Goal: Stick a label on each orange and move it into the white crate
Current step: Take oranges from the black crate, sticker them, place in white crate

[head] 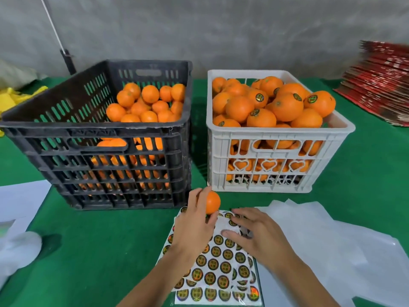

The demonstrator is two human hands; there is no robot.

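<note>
White crate (276, 151) heaped with labelled fruit; black crate (106, 160) roughly half full; left hand (195, 227) grips an orange (213, 202); right hand (256, 234), fingers straight, rests on label sheet (218, 269).

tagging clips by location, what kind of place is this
Probably a small fruit packing or sorting room. A black crate and a white crate of oranges stand on a green table, with sheets of stickers for labelling and a stack of flat red cartons nearby.
</note>
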